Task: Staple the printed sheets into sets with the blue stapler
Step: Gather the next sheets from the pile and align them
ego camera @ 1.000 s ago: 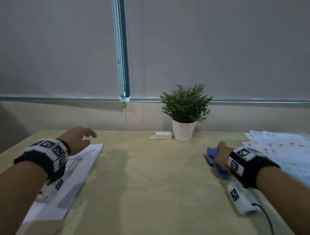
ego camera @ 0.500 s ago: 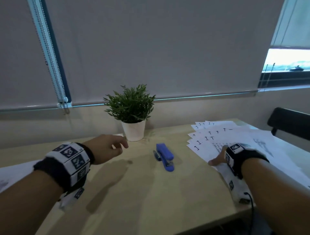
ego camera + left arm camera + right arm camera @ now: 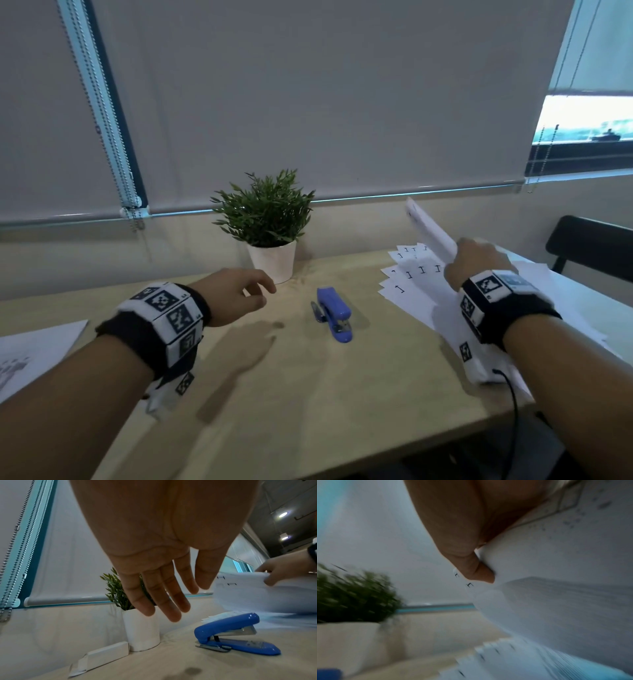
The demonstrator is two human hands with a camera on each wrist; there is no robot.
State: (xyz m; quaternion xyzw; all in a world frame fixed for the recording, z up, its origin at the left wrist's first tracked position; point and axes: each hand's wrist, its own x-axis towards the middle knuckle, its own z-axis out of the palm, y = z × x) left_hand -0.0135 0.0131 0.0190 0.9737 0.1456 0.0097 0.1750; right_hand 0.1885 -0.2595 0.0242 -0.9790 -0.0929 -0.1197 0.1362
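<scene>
The blue stapler lies alone on the wooden table, between my two hands. My right hand grips a few printed sheets and holds them lifted above the fanned pile of printed sheets at the right. In the right wrist view the thumb pinches the paper's edge. My left hand hovers over the table left of the stapler, fingers straight and relaxed, holding nothing.
A potted plant in a white pot stands at the back by the wall, with a small white box beside it. Another printed sheet lies at the table's left. A black chair stands at the right.
My right hand let go of the stapler, reached to the paper pile and lifted some sheets. The left hand left the sheet at the left and moved toward the middle. The head turned right.
</scene>
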